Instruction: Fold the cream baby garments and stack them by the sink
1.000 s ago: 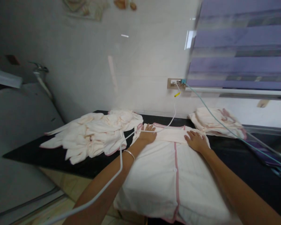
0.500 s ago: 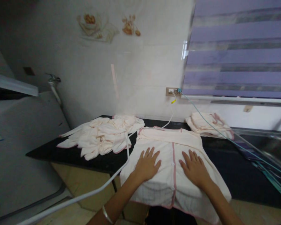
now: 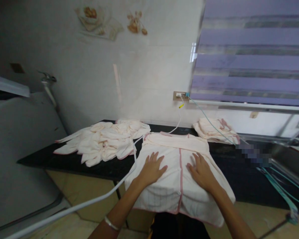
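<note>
A cream garment with pink trim point(image 3: 175, 151) lies spread on the black counter point(image 3: 64, 162), its lower hem hanging over the front edge. My left hand point(image 3: 151, 168) rests flat on its left half, fingers spread. On the right half, just past the pink centre seam, my right hand point(image 3: 201, 172) lies flat too. Neither hand grips anything. A thin bangle point(image 3: 111, 223) circles my left wrist.
A loose heap of similar cream clothes point(image 3: 107, 141) lies left on the counter. A folded stack point(image 3: 214, 130) sits at the back right. A white cable point(image 3: 94, 199) and a teal cable point(image 3: 276, 186) run from a wall socket point(image 3: 180, 96). A tap point(image 3: 48, 79) stands far left.
Both hands slid from the garment's far collar edge back toward me to its middle. Since half a second ago they have hardly moved; the view shifted slightly.
</note>
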`<state>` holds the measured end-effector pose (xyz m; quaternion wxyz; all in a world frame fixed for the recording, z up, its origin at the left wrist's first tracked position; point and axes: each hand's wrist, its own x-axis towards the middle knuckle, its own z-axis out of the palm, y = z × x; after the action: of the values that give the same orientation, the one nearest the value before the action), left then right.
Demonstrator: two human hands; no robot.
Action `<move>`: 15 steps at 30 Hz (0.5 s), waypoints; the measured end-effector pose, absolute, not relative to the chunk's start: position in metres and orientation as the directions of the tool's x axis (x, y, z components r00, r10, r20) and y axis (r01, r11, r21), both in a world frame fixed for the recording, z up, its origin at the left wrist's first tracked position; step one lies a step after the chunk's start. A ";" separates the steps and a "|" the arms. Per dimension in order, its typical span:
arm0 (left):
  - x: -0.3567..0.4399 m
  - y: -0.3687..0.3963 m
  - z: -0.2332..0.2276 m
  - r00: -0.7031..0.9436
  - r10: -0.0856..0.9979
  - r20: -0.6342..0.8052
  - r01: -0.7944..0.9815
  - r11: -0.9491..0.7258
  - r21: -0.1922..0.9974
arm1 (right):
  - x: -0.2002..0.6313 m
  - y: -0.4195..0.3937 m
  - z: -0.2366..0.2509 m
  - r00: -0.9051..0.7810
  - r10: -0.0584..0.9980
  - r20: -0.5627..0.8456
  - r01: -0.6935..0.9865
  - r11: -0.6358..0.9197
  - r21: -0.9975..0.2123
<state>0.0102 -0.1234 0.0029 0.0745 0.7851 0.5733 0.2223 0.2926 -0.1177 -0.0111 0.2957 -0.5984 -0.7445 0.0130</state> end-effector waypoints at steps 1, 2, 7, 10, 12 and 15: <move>0.006 -0.127 0.005 0.224 0.916 0.332 0.806 -0.365 0.465 | 0.298 -0.123 -0.009 -0.052 0.870 0.491 0.829 0.311 -0.464; 0.003 -0.132 0.008 0.180 0.898 0.400 0.732 -0.394 0.555 | 0.304 -0.131 -0.008 0.037 0.841 0.539 0.768 0.322 -0.554; -0.001 -0.167 0.001 -0.104 0.868 0.486 0.462 -0.391 0.796 | 0.315 -0.182 -0.015 0.619 0.664 0.419 0.197 0.385 -0.902; 0.012 -0.184 -0.012 -0.192 0.885 0.424 0.409 -0.321 0.854 | 0.297 -0.207 -0.023 0.674 0.717 0.180 -0.288 0.479 -0.829; 0.022 -0.191 -0.022 -0.251 0.908 0.335 0.341 -0.241 0.909 | 0.281 -0.219 -0.028 0.627 0.772 0.104 -0.414 0.443 -0.795; 0.030 -0.197 -0.037 -0.303 0.935 0.181 0.152 -0.140 0.978 | 0.268 -0.232 -0.041 0.686 0.724 0.073 -0.352 0.418 -0.837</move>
<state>0.0304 -0.1971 -0.0369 0.3379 0.4839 0.5618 0.5798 0.2679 -0.2322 -0.0414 0.8133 -0.4262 -0.2180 0.3305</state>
